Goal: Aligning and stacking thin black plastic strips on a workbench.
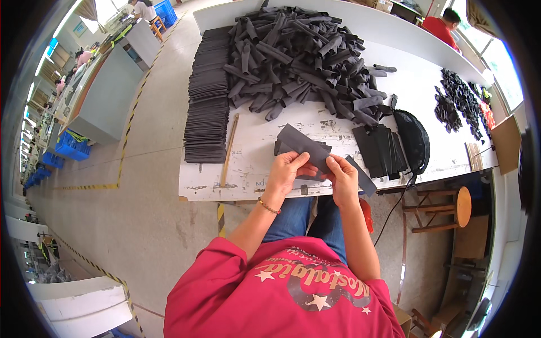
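A flat dark grey strip [298, 142], apparently fabric, is stretched slantwise between my hands above the front of the white table [253, 129]. My left hand [287, 170] pinches its lower edge between thumb and fingers. At its right end my right hand [342, 179] grips it, thumb on top. Beneath the strip lie more dark pieces, partly hidden by it and by my hands. Another dark strip [361, 176] slants just right of my right hand; whether that hand touches it is unclear.
A tall neat stack of dark strips [205, 107] lines the table's left side. Behind my hands rises a heap of folded dark pieces [293, 62]. To the right are black flat pieces [375, 149], a rounded black object [412, 141] and a stool [462, 207]. A thin stick [229, 149] lies left.
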The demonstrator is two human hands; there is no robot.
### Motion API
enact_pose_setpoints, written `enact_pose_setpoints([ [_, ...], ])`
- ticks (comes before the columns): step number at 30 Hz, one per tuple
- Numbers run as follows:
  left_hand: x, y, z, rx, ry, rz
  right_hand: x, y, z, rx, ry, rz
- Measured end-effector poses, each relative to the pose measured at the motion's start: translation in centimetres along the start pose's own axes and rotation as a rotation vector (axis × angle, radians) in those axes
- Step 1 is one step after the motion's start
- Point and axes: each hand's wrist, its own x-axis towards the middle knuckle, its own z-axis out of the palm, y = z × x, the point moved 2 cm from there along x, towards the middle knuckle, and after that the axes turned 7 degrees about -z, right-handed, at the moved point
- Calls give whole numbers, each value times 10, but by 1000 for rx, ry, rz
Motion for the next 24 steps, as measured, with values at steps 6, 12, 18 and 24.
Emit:
enact_pose_setpoints([
  [6,-11,10,16,-164,39,-158,1,2,-1,19,8,0],
  [12,-7,-8,10,119,21,1,-1,6,-1,-17,34,1],
  [18,-9,1,16,-60,10,-41,-1,2,-2,-5,43,-8],
  [24,6,31,-32,27,209,111,6,1,-4,-374,40,-141],
])
